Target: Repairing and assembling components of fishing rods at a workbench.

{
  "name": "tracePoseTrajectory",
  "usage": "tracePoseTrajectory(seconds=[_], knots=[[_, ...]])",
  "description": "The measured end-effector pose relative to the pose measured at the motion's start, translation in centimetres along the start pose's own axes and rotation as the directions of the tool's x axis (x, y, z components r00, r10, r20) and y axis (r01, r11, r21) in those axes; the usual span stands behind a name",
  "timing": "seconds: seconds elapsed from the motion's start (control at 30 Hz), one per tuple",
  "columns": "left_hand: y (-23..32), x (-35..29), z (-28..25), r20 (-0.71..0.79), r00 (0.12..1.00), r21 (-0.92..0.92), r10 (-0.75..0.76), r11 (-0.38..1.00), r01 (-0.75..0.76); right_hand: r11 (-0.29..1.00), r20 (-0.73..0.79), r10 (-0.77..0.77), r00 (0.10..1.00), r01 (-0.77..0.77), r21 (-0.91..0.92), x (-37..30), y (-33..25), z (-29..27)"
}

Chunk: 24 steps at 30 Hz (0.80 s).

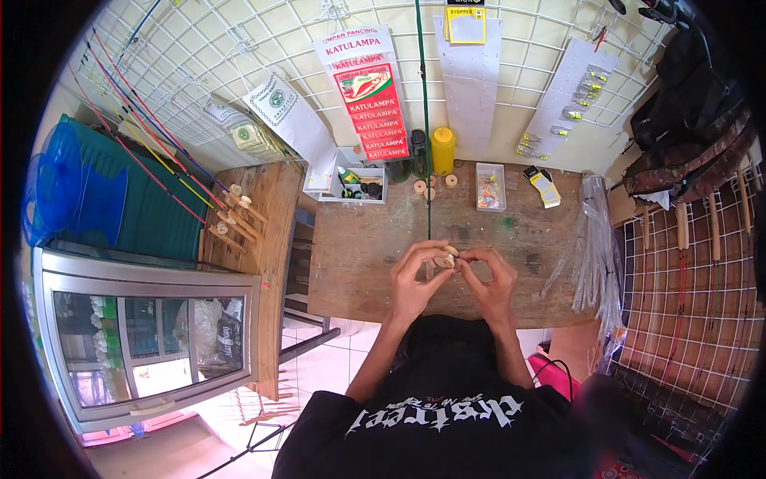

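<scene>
Near the front edge of the wooden table [367, 255], both my hands are close together in front of my chest. Between the fingers of my left hand [411, 283] is a small pale wooden spool [449, 254]. My right hand [491, 279] meets it from the other side, fingertips pinched against its edge; whether a thread lies between them is too small to tell. A thin dark green fishing rod [423, 104] runs down from the top of the view to just behind my left hand. More small wooden spools [452, 181] lie farther back on the table.
A white tray of small bottles [369, 198], a yellow bottle [443, 149], a clear box [491, 188] and yellow-black cards [545, 188] line the back. Clear plastic sleeves [598, 247] hang over the right edge. Fishing rods [171, 156] and a glass cabinet [152, 331] stand left.
</scene>
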<state>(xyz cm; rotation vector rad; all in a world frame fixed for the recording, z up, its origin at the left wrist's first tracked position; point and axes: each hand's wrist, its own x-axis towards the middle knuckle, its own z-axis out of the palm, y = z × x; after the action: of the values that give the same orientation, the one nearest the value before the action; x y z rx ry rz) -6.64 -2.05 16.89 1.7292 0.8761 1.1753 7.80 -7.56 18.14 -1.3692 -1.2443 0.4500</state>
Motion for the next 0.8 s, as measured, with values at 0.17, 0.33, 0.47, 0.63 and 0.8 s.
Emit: tracePoseTrajectory(seconds=[0.17, 0.33, 0.47, 0.63, 0.8], knots=[[0.5, 0.1, -0.2, 0.042, 0.999, 0.015, 0.018, 1.000, -0.019, 0.999, -0.008, 0.039, 0.999, -0.039, -0.024, 0.0, -0.2, 0.0], [0.4, -0.1, 0.0, 0.069, 0.998, 0.016, 0.006, 1.000, -0.007, 0.996, -0.011, 0.002, 1.000, -0.003, -0.091, -0.1, 0.2, 0.0], [0.8, 0.1, 0.0, 0.073, 0.997, 0.029, 0.018, 0.999, -0.020, 0.995, -0.011, 0.001, 1.000, -0.002, -0.099, -0.1, 0.4, -0.1], [0.5, 0.0, -0.1, 0.080, 0.997, 0.041, 0.006, 0.999, -0.009, 0.993, -0.009, 0.055, 0.998, -0.055, -0.102, 0.0, 0.3, -0.2], [0.4, 0.0, -0.1, 0.068, 0.998, 0.067, 0.013, 0.998, -0.017, 0.987, 0.042, 0.160, 0.986, -0.160, -0.007, -0.1, 0.9, -0.1]])
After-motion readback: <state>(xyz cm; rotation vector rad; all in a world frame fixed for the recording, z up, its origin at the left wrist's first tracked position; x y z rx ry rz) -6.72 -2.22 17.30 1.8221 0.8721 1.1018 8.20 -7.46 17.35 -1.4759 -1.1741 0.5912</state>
